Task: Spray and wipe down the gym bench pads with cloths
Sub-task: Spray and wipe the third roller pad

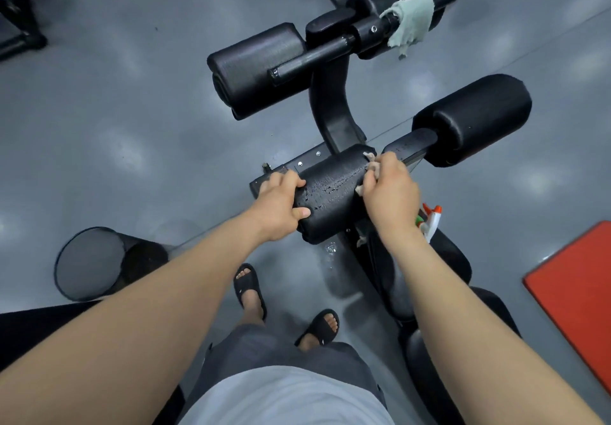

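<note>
A black roller pad (334, 193) in the middle of the head view is wet with spray droplets. My left hand (281, 203) grips its left end, thumb on the front and fingers over the top. My right hand (390, 189) holds a crumpled pinkish cloth (371, 164) against the pad's right end. A white spray bottle (431, 223) with an orange and green nozzle rests on the bench just behind my right wrist. A pale green cloth (411, 21) hangs over the upper bar. Two more black roller pads lie at upper left (251, 67) and right (476, 117).
A black mesh bin (89, 262) stands on the grey floor at lower left. A red mat (582, 292) lies at the right edge. Dark equipment (20, 14) sits at top left. My feet in black slides (249, 285) stand beside the bench frame.
</note>
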Motion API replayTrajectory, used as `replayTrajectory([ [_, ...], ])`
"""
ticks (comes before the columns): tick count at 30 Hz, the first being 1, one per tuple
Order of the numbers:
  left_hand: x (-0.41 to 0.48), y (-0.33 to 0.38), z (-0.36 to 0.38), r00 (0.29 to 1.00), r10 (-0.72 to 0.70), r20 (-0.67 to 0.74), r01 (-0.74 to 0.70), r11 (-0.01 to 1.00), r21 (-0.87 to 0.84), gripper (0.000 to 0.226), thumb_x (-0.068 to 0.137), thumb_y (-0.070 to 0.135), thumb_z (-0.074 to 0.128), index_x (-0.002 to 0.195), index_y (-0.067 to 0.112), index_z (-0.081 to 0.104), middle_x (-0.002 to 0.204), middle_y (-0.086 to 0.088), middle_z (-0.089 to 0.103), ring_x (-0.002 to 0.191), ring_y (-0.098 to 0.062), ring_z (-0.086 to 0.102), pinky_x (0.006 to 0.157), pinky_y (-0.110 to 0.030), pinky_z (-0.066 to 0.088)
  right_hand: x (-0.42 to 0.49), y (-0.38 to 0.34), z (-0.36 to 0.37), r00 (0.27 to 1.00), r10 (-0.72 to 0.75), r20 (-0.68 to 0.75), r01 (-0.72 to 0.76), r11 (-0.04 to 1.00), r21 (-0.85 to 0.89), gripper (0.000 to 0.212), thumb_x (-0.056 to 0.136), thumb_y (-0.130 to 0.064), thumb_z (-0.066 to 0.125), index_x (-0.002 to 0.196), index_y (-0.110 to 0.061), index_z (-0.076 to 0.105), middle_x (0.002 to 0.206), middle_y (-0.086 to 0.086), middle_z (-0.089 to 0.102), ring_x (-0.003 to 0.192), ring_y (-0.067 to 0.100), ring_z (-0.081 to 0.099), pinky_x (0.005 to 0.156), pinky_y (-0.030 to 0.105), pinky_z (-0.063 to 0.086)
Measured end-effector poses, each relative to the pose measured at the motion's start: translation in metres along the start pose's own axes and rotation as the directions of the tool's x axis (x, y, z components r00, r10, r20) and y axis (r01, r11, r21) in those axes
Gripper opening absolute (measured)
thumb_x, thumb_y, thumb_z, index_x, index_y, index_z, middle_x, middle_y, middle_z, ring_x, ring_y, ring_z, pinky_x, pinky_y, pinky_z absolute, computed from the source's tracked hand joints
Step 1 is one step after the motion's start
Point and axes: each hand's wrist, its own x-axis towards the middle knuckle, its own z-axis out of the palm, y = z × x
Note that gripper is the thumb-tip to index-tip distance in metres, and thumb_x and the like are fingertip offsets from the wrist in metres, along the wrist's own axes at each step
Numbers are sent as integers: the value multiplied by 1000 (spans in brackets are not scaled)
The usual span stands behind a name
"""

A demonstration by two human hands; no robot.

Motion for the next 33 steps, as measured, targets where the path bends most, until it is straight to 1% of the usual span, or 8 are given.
replayTrajectory([
  [7, -1, -1, 2, 999, 26, -31, -26, 1000, 0, 55, 94, 25, 71, 140, 18, 41, 139, -7, 38, 134, -30, 32, 115, -37, 28, -37, -9, 13, 887, -437, 151, 445, 895, -26, 23, 92, -36, 56, 108, -21, 61, 95, 2, 64, 70, 34, 67, 48, 34, 45],
  [9, -2, -3, 3, 999, 32, -39, -32, 999, -8, 55, 93, 25, 71, 139, 17, 42, 140, -7, 38, 135, -30, 31, 115, -37, 27, -22, 3, 8, 915, -383, 127, 396, 913, -96, 23, 95, -38, 53, 112, -23, 59, 96, 2, 63, 72, 33, 66, 51, 32, 39],
  [14, -4, -5, 8, 996, 38, -76, -41, 999, -31, 54, 93, 22, 71, 139, 16, 43, 141, -7, 38, 136, -30, 30, 116, -37, 25, 10, 11, 1, 999, -30, 24, 32, 998, -56, 20, 103, -29, 45, 113, -15, 53, 96, 10, 65, 74, 33, 56, 60, 35, 35],
  [18, -5, -8, 13, 993, 45, -106, -49, 998, -36, 56, 92, 23, 72, 139, 17, 44, 141, -7, 37, 134, -30, 30, 117, -40, 26, -12, -8, 11, 981, -180, 78, 180, 984, 1, 19, 98, -30, 50, 110, -16, 55, 96, 12, 64, 79, 39, 63, 62, 41, 48],
  [22, -7, -10, 15, 989, 61, -133, -69, 996, -54, 58, 91, 25, 74, 140, 18, 45, 139, -5, 37, 131, -28, 30, 116, -39, 27, -24, -4, 9, 887, -417, 200, 428, 904, -12, 23, 95, -41, 47, 111, -26, 54, 97, 3, 65, 79, 36, 66, 59, 40, 52],
  [24, -8, -12, 16, 988, 72, -139, -80, 995, -57, 58, 90, 27, 75, 140, 19, 45, 139, -3, 37, 131, -27, 30, 116, -39, 27, -11, 7, 4, 914, -360, 185, 376, 925, -53, 21, 98, -40, 48, 114, -27, 53, 99, 4, 67, 81, 35, 66, 59, 37, 49],
  [29, -10, -18, 17, 984, 82, -158, -95, 992, -80, 60, 89, 31, 77, 141, 22, 47, 140, -1, 38, 135, -25, 29, 118, -39, 26, 9, 8, 3, 1000, 10, 0, -10, 1000, -20, 22, 102, -31, 48, 113, -13, 55, 90, 16, 66, 76, 40, 62, 58, 36, 33],
  [33, -13, -22, 17, 978, 107, -181, -125, 987, -96, 62, 88, 32, 78, 142, 24, 50, 141, -1, 41, 139, -25, 29, 118, -37, 25, -22, -21, 13, 981, -163, 102, 160, 986, 37, 21, 96, -32, 51, 111, -18, 57, 93, 10, 67, 79, 39, 65, 60, 39, 45],
])
